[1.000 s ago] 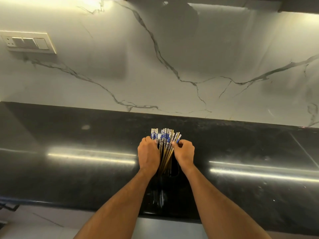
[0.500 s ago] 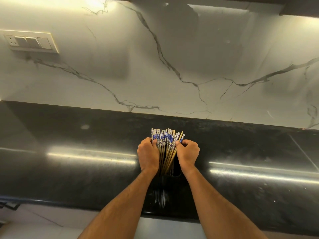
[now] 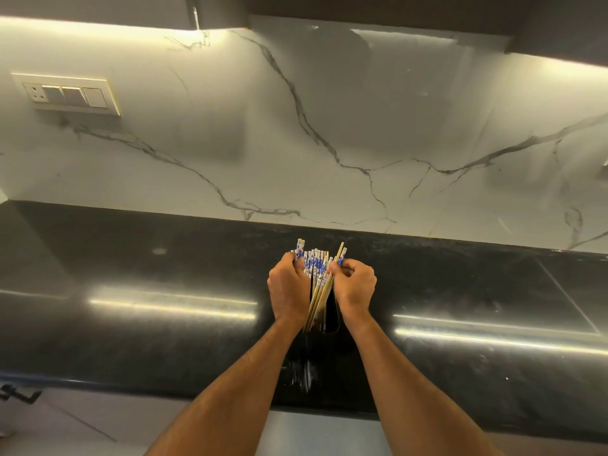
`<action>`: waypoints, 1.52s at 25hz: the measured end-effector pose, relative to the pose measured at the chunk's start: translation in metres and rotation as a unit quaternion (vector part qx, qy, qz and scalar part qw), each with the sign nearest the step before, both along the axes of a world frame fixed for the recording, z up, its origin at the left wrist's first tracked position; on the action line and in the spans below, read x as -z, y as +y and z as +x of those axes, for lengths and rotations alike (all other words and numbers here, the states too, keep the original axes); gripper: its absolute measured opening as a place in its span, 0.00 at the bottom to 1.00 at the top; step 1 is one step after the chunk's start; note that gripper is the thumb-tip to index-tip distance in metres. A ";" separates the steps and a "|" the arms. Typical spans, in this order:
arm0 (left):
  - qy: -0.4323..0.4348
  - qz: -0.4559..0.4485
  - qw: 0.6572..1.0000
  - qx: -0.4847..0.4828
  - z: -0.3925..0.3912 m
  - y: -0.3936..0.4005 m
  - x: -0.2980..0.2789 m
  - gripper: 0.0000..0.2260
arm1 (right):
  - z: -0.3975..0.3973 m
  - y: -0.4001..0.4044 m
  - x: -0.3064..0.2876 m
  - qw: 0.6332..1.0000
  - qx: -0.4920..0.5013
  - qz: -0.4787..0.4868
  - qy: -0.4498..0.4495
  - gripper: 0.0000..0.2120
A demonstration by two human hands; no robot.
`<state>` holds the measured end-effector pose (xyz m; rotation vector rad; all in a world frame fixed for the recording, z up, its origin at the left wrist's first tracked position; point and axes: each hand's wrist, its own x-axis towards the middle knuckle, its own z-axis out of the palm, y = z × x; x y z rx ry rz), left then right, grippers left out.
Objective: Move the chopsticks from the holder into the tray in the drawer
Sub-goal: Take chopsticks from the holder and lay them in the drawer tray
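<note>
A bundle of wooden chopsticks (image 3: pixel 316 270) with blue-and-white patterned tops stands in a dark holder (image 3: pixel 330 320) on the black counter. My left hand (image 3: pixel 289 288) grips the bundle from the left side. My right hand (image 3: pixel 354 287) grips it from the right, thumb and fingers curled round the upper ends. The chopstick tops fan out above both hands. The holder's lower part blends into the dark counter and sits partly behind my wrists. No drawer or tray is in view.
The glossy black counter (image 3: pixel 164 307) runs left to right, its front edge near my forearms. Behind it rises a white marble backsplash (image 3: pixel 362 143) with a switch plate (image 3: pixel 67 95) at the upper left. Dark cabinets hang above.
Both hands have closed tighter around the bundle and the chopsticks have risen a little. One chopstick on the right now leans outward.
</note>
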<state>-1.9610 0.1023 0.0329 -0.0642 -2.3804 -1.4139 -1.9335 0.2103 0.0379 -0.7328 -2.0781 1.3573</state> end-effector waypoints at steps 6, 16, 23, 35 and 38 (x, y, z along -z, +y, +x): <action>0.014 0.122 0.991 0.046 0.008 0.006 -0.042 0.11 | 0.018 0.003 -0.060 0.988 0.046 -0.013 0.144 0.04; -0.133 0.497 0.856 -0.049 0.037 0.014 -0.096 0.08 | 0.079 0.015 -0.112 0.875 0.025 -0.383 0.294 0.11; -0.252 0.699 0.669 0.002 0.064 0.012 -0.104 0.11 | 0.107 0.007 -0.096 0.954 -0.003 -0.240 0.181 0.08; -0.276 0.723 0.633 -0.022 0.080 0.015 -0.099 0.13 | 0.121 0.017 -0.077 0.990 0.055 -0.106 0.072 0.07; -0.275 0.714 0.644 -0.026 0.079 0.015 -0.095 0.11 | 0.120 0.019 -0.075 0.991 0.055 -0.114 0.050 0.06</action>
